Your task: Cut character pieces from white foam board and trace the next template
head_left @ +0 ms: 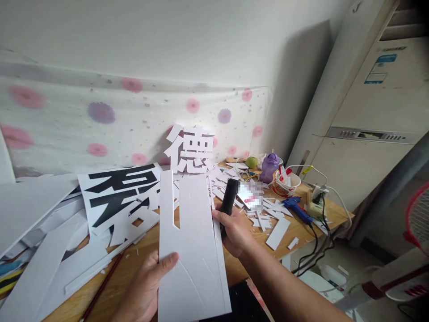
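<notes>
You hold a white board over the table's near edge, left hand low, right hand at its right side.
Your left thumb presses the board's front with the fingers hidden behind, pinching it. Your right hand is closed around a black tool just beside the board's edge; your palm hides its lower end. Farther off, white scraps litter the wooden table. A sheet with a black character lies there, and a white cut-out character stands against the wall. A patch beside the tool is blurred.
</notes>
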Motion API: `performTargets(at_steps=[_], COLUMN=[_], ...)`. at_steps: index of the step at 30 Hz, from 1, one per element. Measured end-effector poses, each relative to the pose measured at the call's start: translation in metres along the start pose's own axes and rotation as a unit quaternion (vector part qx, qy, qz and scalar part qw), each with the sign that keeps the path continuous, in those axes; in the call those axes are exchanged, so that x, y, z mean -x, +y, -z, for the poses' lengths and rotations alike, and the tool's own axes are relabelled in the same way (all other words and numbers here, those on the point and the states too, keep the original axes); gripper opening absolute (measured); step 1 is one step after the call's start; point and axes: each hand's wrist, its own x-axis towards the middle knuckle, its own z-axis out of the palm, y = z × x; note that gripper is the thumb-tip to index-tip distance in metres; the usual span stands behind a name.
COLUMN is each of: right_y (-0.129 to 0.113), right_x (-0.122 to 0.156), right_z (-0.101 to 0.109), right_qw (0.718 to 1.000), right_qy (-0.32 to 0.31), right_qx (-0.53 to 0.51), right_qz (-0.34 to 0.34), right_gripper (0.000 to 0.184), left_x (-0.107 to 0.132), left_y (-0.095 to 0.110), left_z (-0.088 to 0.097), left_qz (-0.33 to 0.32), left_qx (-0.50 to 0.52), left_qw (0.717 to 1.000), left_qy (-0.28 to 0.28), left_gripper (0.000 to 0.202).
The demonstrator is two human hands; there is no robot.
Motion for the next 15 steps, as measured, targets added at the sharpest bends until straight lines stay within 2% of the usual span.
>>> performTargets(at_steps=[6,12,15], right_y=[0.000,0.013,0.018], right_x=[-0.001,0.004,0.012], right_z=[0.001,0.011,0.015], right_qw=[0.999,0.994,0.993], right_qy=[0.021,0.007,-0.015], right_qx=[0.044,0.105,0.103], right_qz=[0.023,-0.042,-0.052], right_gripper=[0.037,0.031,0.030], left_x=[0.000,-0.003,-0.004], left_y=[-0.003,0.004,0.007], left_z=[0.000,-0.003,-0.001], left_qz=[-0.005,-0.042,-0.047], left_qx=[0.005,0.017,0.012], left_qw=[1.000,0.997,0.996], left_qy=[0.030,0.069,0.077], left_gripper=[0.039,0.045,0.045])
